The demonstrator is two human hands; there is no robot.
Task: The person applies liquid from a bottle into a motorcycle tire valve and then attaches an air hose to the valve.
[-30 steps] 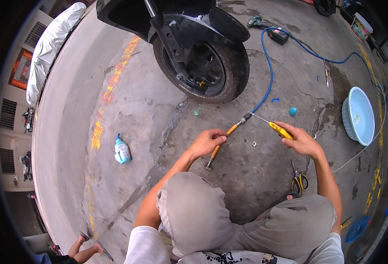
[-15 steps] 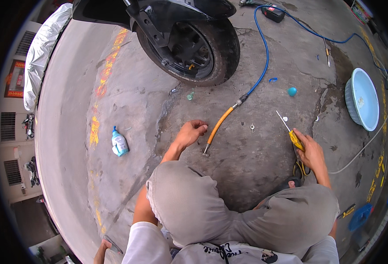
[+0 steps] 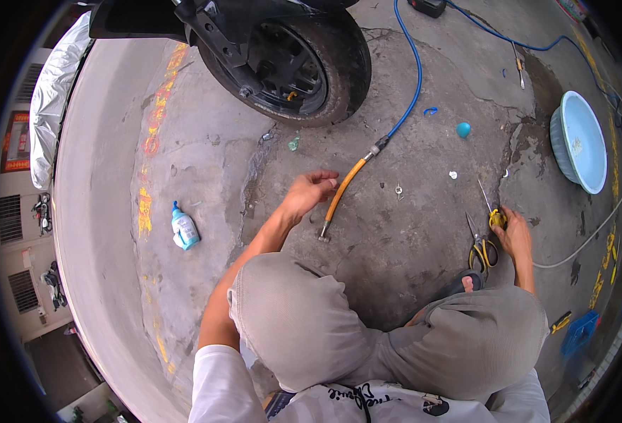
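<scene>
My left hand [image 3: 311, 193] reaches over the ground with fingers loosely stretched, its tips beside the orange end of an air hose [image 3: 343, 190]; whether they touch it I cannot tell. That end has a metal chuck and joins a blue hose [image 3: 411, 106]. On the right, my right hand [image 3: 517, 237] has its fingers on the yellow handle of a screwdriver [image 3: 496, 218], low over the ground, thin shaft pointing away. Yellow-and-black-handled scissors [image 3: 480, 247] lie just left of that hand, near my foot. A small metal piece [image 3: 398, 189] and a white bit [image 3: 453, 175] lie between my hands.
Ahead stands a black scooter's front wheel [image 3: 353, 77]. A light-blue basin [image 3: 559, 144] is at the right, a blue-capped bottle [image 3: 184, 229] at the left. A teal ball-like thing [image 3: 463, 130], another screwdriver [image 3: 520, 67] and a blue basket [image 3: 577, 333] also lie about.
My right hand has moved right and lower with the screwdriver, uncovering the scissors. My left hand's fingers have straightened toward the orange hose. The whole view has shifted slightly.
</scene>
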